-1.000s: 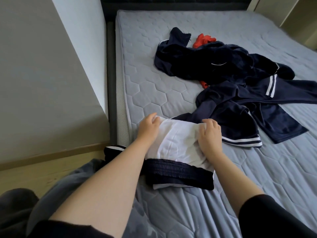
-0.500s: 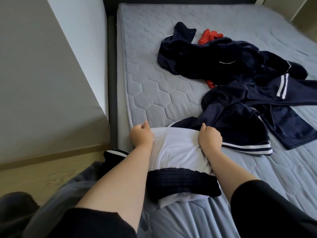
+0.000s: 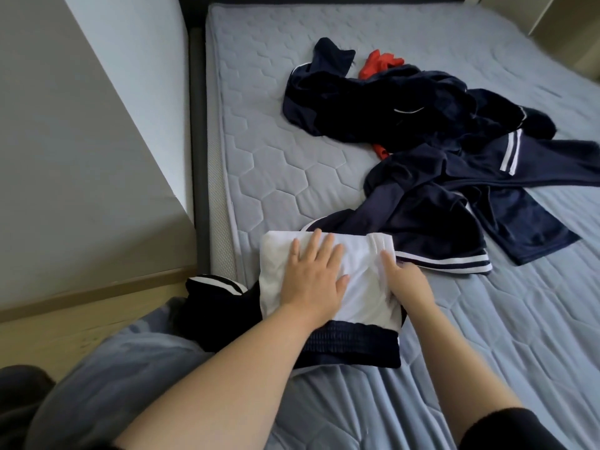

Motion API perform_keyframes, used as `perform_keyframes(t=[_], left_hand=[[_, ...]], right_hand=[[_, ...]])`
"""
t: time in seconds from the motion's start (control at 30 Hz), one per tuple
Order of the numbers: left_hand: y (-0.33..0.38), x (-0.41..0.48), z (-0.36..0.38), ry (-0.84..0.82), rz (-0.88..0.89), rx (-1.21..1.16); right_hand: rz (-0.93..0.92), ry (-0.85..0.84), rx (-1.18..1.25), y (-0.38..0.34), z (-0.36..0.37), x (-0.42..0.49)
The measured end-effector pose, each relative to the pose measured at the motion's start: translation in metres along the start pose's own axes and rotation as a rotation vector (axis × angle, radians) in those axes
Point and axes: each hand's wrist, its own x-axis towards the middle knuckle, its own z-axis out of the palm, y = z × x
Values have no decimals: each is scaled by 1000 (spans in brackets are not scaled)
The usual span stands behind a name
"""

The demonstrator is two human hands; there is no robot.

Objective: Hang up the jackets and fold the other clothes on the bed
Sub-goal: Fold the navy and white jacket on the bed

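Observation:
A folded garment, white [image 3: 363, 287] with a dark navy ribbed band [image 3: 350, 345], lies at the near left corner of the bed [image 3: 279, 177]. My left hand [image 3: 313, 277] lies flat on the white cloth with its fingers spread. My right hand [image 3: 406, 280] is at the fold's right edge, fingers tucked against the white cloth. Behind it sprawls a heap of navy clothes with white stripes [image 3: 448, 190]. A red garment [image 3: 381, 64] pokes out from under the far navy piece [image 3: 389, 105].
A dark navy piece with white stripes [image 3: 217, 293] hangs over the bed's near left edge. A dark bed frame [image 3: 198, 151] and a white wall panel [image 3: 97, 125] stand on the left. Wooden floor [image 3: 65, 326] shows below the panel.
Both hands had gripped the far edge of the white cloth. Now the left hand lies flat on top and the right hand has slid to the right edge; the fold looks flatter.

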Motion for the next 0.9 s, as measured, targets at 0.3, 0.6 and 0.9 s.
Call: perform_keyframes(t=[0.3, 0.6, 0.9], left_hand=[[-10, 7, 14, -36, -91, 21], [-35, -3, -51, 81, -278, -315], [-156, -65, -185, 267, -427, -558]], right_hand=[[52, -127, 347, 2, 16, -35], [-534, 64, 106, -92, -13, -67], [-1363, 5, -417, -230, 7, -146]])
